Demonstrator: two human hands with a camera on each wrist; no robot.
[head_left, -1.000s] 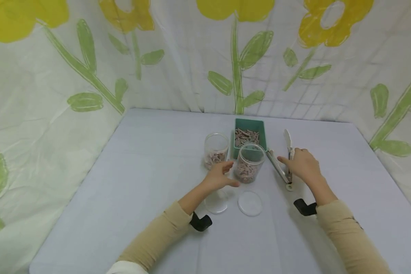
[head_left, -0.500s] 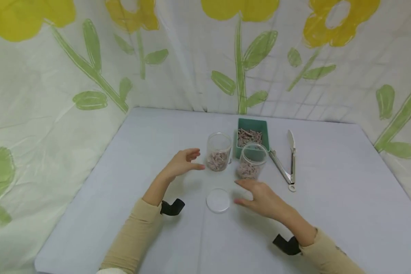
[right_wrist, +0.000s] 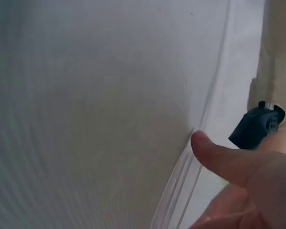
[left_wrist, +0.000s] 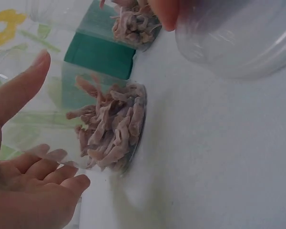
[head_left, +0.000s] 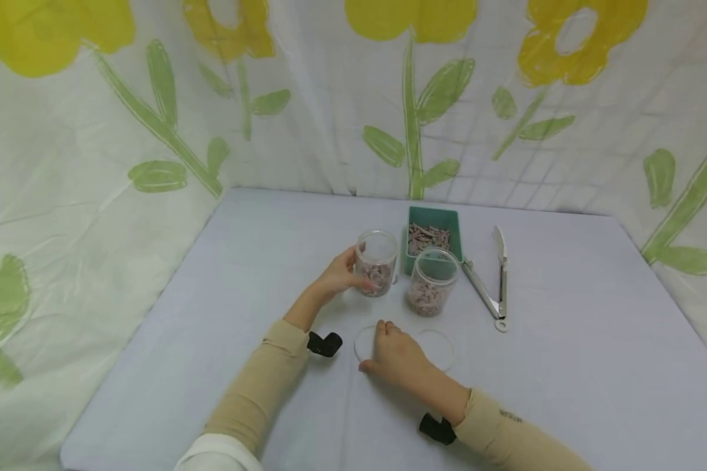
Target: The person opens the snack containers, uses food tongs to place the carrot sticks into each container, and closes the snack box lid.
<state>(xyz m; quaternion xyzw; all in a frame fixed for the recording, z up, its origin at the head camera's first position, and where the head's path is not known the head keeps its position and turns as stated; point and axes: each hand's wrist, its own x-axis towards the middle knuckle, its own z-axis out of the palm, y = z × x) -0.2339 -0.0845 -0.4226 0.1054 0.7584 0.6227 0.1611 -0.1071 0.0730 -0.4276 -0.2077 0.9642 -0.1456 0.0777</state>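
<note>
My left hand [head_left: 337, 275] holds the left clear jar [head_left: 377, 261], fingers on its far side and thumb on the near side. The left wrist view shows pale brown, twisted strips [left_wrist: 112, 126] in the lower part of this open-topped jar. Nearer the table's front, my right hand [head_left: 402, 358] grips a clear round lid [head_left: 364, 341] by its edge. In the right wrist view, the thumb [right_wrist: 219, 157] presses the rim of this lid [right_wrist: 178, 183]; the other fingertips are hidden there. A second open jar [head_left: 432, 288] of strips stands to the right.
A green tray [head_left: 409, 263] with more strips sits behind the right jar. Metal tongs [head_left: 503, 288] lie spread to the right. Another clear lid [head_left: 444, 343] lies flat beside my right hand. A flower-printed sheet [head_left: 306, 131] hangs behind the table.
My right hand has come from beside the tongs to the left lid and taken hold of it. My left hand first moved left from between the jars, then came to the left jar.
</note>
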